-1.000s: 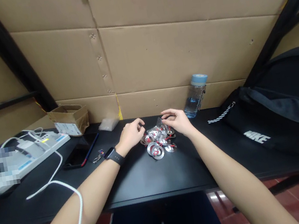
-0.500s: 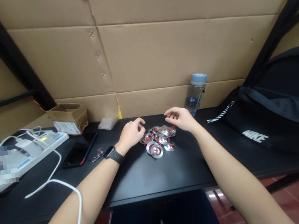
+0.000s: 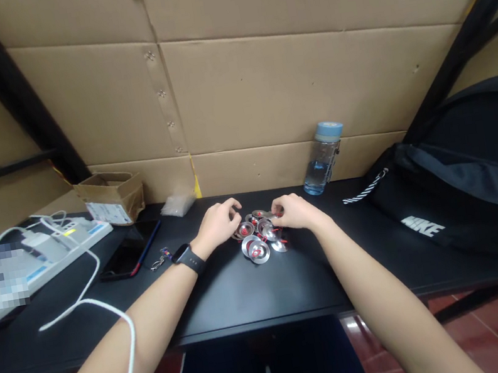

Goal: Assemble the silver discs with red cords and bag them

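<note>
Both forearms come in over the near edge of the black surface (image 3: 249,301), and a white cable (image 3: 108,312) loops across the left arm down low. Past the smartwatch (image 3: 185,257) on the left wrist, the left hand (image 3: 217,222) sits loosely curled with its fingers bent, resting at the left side of a little pile of shiny metal discs with red bits (image 3: 260,238), roughly mid-surface toward the back edge. It's touching the pile's edge but I can't tell if it's actually gripping one. The right hand (image 3: 295,212) is on the right side of the same pile, fingertips pinched together down on the discs, though whether there's a disc clamped between them is too small to make out. Left of the pile there's a small keyring thing (image 3: 160,260) and a dark phone (image 3: 129,252) lying flat, then a white power strip (image 3: 67,239) toward the left edge. Along the back edge: an open cardboard box (image 3: 112,196), a small clear plastic bag (image 3: 176,205), and a water bottle with a blue cap (image 3: 323,158). A black Nike bag (image 3: 459,189) fills the right end, and cardboard sheets (image 3: 283,79) wall off the back.
</note>
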A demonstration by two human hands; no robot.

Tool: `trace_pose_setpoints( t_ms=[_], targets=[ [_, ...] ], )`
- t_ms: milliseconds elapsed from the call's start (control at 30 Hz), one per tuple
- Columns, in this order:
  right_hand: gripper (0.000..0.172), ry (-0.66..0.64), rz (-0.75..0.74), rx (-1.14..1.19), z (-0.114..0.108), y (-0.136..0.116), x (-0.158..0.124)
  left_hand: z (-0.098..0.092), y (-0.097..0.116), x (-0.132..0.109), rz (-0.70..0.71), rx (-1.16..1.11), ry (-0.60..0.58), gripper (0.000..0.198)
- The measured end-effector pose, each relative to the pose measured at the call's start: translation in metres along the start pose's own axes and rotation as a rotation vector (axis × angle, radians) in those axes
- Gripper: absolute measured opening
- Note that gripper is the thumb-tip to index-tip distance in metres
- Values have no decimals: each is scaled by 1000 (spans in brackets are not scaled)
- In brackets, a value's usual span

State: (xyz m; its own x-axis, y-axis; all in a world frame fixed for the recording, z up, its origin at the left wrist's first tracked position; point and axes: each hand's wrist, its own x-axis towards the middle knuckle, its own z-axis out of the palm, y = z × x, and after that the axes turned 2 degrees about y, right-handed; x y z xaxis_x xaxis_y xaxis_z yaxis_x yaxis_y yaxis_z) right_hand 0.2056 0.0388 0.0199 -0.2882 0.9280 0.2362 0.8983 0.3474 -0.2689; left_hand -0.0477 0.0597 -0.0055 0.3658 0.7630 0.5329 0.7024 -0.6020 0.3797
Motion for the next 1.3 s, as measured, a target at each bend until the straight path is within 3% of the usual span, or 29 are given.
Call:
trace_pose_setpoints(
  t_ms=[133, 300, 433, 567, 667, 800, 867, 1000, 1300],
  targets=[
    [1, 49, 30, -6, -5, 5, 0, -1, 0, 1, -16, -4, -8, 23],
    [8, 156, 76, 39, -7, 15, 3, -1, -1, 1, -20, -1, -19, 23],
    [10, 251, 104, 347, -4, 18, 7, -3, 4, 1, 17, -72, -12, 19],
    [17, 150, 111, 834, -1, 6, 6, -6, 17, -1, 91, -271, 23, 21],
    [22, 80, 89, 1034, -2, -7, 2, -6, 24, -2, 105, -324, 74, 27],
    [24, 44, 85, 1103, -2, -16, 0, -7, 26, -2, 97, -306, 180, 36],
    [24, 34, 90, 1113, -1, -15, 0, -9, 25, -2, 97, -301, 199, 31],
    [26, 26, 122, 1158, 3, -12, 3, -12, 27, -3, 116, -314, 205, 17],
    [27, -22, 150, 1225, 6, -11, 2, -6, 27, -3, 34, -371, 174, 17]
  ],
)
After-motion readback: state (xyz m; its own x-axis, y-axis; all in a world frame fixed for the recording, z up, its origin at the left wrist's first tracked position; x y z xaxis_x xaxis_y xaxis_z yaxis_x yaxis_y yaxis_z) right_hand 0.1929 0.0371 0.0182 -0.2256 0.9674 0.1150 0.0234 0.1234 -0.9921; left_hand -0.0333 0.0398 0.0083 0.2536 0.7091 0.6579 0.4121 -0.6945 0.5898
